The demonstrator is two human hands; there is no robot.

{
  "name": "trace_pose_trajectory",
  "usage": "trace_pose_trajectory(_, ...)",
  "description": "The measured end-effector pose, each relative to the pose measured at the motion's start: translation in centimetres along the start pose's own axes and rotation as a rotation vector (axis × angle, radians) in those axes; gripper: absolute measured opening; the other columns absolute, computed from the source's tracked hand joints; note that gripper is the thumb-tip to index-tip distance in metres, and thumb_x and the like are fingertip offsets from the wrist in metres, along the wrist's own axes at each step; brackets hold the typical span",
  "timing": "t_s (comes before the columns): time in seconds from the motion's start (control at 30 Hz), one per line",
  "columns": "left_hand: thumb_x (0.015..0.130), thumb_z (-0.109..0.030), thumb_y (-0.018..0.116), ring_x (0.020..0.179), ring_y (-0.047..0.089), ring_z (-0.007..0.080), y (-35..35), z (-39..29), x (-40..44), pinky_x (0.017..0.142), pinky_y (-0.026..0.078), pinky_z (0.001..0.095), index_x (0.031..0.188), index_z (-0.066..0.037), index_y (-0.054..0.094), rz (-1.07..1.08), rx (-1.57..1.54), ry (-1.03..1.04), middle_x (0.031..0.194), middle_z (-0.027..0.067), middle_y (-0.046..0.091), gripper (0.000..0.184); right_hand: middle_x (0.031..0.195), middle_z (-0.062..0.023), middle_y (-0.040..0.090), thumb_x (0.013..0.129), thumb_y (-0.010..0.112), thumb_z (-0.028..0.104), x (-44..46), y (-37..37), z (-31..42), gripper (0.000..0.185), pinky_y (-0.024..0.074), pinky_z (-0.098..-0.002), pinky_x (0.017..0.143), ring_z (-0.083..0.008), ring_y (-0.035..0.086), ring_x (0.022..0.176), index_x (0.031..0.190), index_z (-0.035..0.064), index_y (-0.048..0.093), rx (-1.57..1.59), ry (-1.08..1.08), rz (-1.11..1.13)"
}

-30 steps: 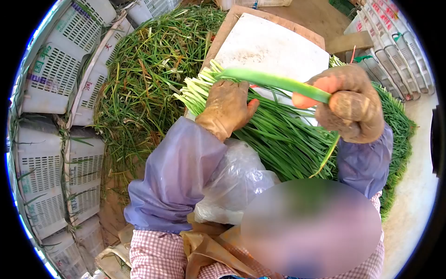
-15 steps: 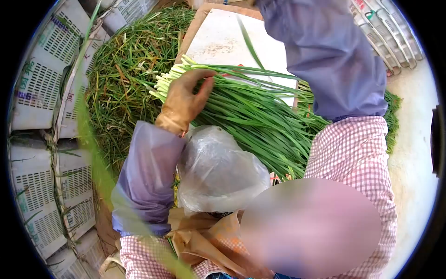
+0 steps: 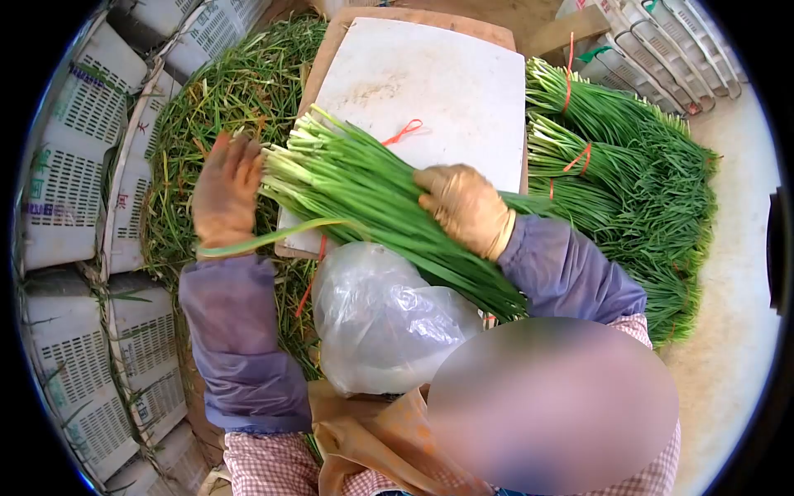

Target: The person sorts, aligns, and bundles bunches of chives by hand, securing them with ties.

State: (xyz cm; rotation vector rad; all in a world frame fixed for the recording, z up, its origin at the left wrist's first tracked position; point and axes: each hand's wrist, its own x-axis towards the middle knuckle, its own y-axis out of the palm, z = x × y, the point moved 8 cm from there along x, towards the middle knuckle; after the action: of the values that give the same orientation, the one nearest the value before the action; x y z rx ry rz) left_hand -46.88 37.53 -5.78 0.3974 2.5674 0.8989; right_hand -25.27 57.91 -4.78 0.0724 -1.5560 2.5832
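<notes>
A loose bunch of garlic chives (image 3: 356, 182) lies slantwise over the near edge of a white board (image 3: 447, 91), its pale stem ends pointing left. My right hand (image 3: 465, 207), in a tan glove, is wrapped over the green leaves at mid-length. Just left of the stem ends is my left hand (image 3: 227, 190), slightly blurred, fingers stretched up and its palm facing the cut ends. A single long leaf (image 3: 281, 237) crosses below my left wrist. On the board, a red tie (image 3: 403, 131) shows beyond the bunch. Below it sits a clear plastic bag (image 3: 389, 322).
Tied chive bundles (image 3: 612, 157) with red bands are stacked right of the board. A heap of loose trimmings (image 3: 223, 107) lies to the left. White slatted crates (image 3: 74, 165) line the left side, and more crates (image 3: 653, 58) stand at the upper right.
My right hand has come back from the far edge and taken hold of the chives. My left hand has left the top of the bunch and moved left, beside the stem ends.
</notes>
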Motion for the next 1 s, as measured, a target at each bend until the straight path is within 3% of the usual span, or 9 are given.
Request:
trace_pose_trajectory(0.1,0.09,-0.012,0.055,0.101,0.058,0.0275,-5.1,-2.8,0.8,0.092,0.047,0.0375,0.118,0.002,0.049,-0.277,0.075,0.004,0.112,0.0168,0.058,0.032,0.093,-0.0152,0.061,0.081,0.058,0.015,-1.2,-0.6,0.9,0.03,0.0463,-0.0426,0.077,-0.034,0.057,0.088,0.108,0.0023,0.055,-0.061,-0.03,-0.224)
trace_pose_trajectory(0.17,0.091,-0.018,0.054,0.094,0.061,0.0222,-3.0,-6.3,-0.9,0.079,0.051,0.0286,0.117,-0.002,0.054,-0.411,0.676,0.414,0.108,0.0106,0.061,0.03,0.093,-0.0157,0.061,0.082,0.058,0.016,-0.6,-0.3,0.3,0.031,0.0462,-0.0423,0.078,-0.0343,0.057,0.088,0.109,0.0018,0.055,-0.06,-0.026,-0.181)
trace_pose_trajectory(0.2,0.09,-0.015,0.056,0.094,0.061,0.0192,1.3,-6.1,-1.8,0.079,0.048,0.0263,0.117,-0.003,0.054,-0.189,0.922,0.614,0.108,0.0104,0.061,0.03,0.093,-0.0161,0.061,0.082,0.058,0.016,-0.3,0.0,0.0,0.031,0.0461,-0.0419,0.078,-0.0345,0.057,0.088,0.109,0.0013,0.055,-0.066,-0.032,-0.128)
trace_pose_trajectory(0.23,0.09,-0.015,0.056,0.094,0.061,0.0192,3.1,-5.3,-2.2,0.079,0.048,0.0263,0.117,-0.003,0.054,-0.193,0.925,0.611,0.108,0.0104,0.061,0.03,0.093,-0.0161,0.061,0.082,0.058,0.016,-0.1,-0.2,0.0,0.031,0.0461,-0.0419,0.078,-0.0345,0.057,0.088,0.109,0.0013,0.055,-0.063,-0.034,-0.124)
trace_pose_trajectory(0.3,0.089,-0.012,0.057,0.095,0.06,0.0177,9.1,-2.0,-2.9,0.084,0.046,0.0263,0.117,0.0,0.054,0.28,1.322,0.627,0.108,0.0122,0.061,0.031,0.093,-0.0168,0.061,0.083,0.056,0.016,0.8,0.3,-0.5,0.031,0.0457,-0.0419,0.077,-0.0351,0.057,0.087,0.11,0.0007,0.055,-0.075,0.014,0.019)
trace_pose_trajectory(0.5,0.09,-0.012,0.055,0.098,0.061,0.0211,-0.3,-4.9,-2.1,0.076,0.052,0.0251,0.119,0.0,0.053,-0.178,0.556,0.207,0.109,0.0139,0.061,0.032,0.093,-0.021,0.061,0.089,0.053,0.029,0.7,-2.7,-3.8,0.035,0.0449,-0.0393,0.081,-0.0368,0.056,0.089,0.106,-0.0009,0.06,0.3,0.077,-0.139)
trace_pose_trajectory(0.63,0.09,-0.022,0.058,0.104,0.059,0.0242,-8.3,-7.9,-1.6,0.081,0.05,0.0311,0.124,-0.002,0.051,-0.425,0.678,0.211,0.116,0.0135,0.058,0.04,0.092,-0.0203,0.063,0.087,0.056,0.022,2.7,-3.0,-4.1,0.028,0.047,-0.0368,0.079,-0.0337,0.06,0.087,0.102,-0.0005,0.062,0.322,0.057,-0.099)
trace_pose_trajectory(0.83,0.09,-0.032,0.056,0.113,0.052,0.0228,-0.3,-3.7,-0.4,0.096,0.04,0.0281,0.122,-0.001,0.054,0.015,1.055,0.424,0.122,0.0152,0.056,0.045,0.092,-0.0171,0.065,0.085,0.057,0.016,8.2,-2.2,-1.2,0.022,0.0481,-0.0342,0.078,-0.0289,0.062,0.086,0.1,0.0005,0.064,0.465,0.035,-0.084)
trace_pose_trajectory(1.0,0.086,-0.031,0.057,0.109,0.054,0.0272,3.9,1.0,-0.2,0.093,0.042,0.0332,0.118,-0.002,0.057,0.148,1.277,0.275,0.119,0.0172,0.057,0.042,0.089,-0.0123,0.065,0.083,0.058,0.006,11.9,-0.7,1.5,0.018,0.0471,-0.0328,0.074,-0.0238,0.06,0.081,0.1,0.0036,0.065,0.383,-0.115,-0.071)
